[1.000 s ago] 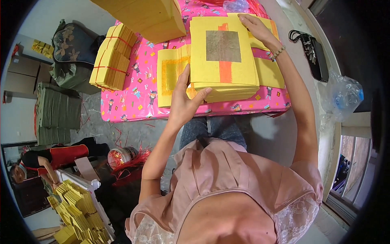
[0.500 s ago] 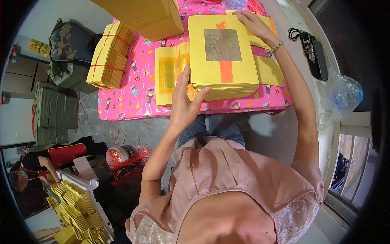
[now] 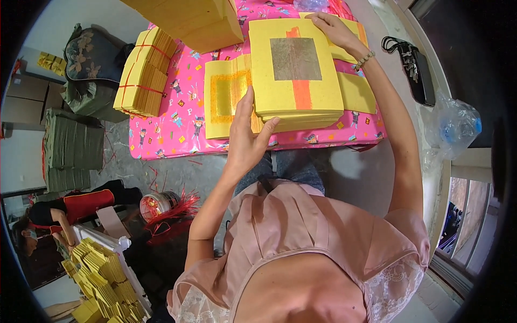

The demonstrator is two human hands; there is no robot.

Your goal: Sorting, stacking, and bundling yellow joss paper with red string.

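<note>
A thick stack of yellow paper (image 3: 270, 99) lies in front of me, its top sheet bearing a dull metallic square and an orange stripe. My left hand (image 3: 249, 134) presses on its near left corner, fingers straight along the left side and thumb at the near edge. At the far right corner, my right hand (image 3: 338, 33) curls its fingers over the edge; the fingertips are partly hidden. Beneath and left of the stack is a yellow sheet with a gold square (image 3: 229, 99). More yellow sheets (image 3: 356, 94) stick out on the right, under my right forearm.
The table has a pink patterned cover (image 3: 177, 137). Red-tied yellow bundles (image 3: 141, 72) and a tall yellow block (image 3: 207, 27) stand left and far. Keys and a black pouch (image 3: 417, 72) lie right, near a plastic bag (image 3: 458, 126). A co-worker (image 3: 70, 212) handles yellow paper (image 3: 105, 274) at lower left.
Almost nothing differs. Both hands stay at the same corners of the stack, and the left has shifted very slightly to the right. The co-worker's head and arm have moved a little.
</note>
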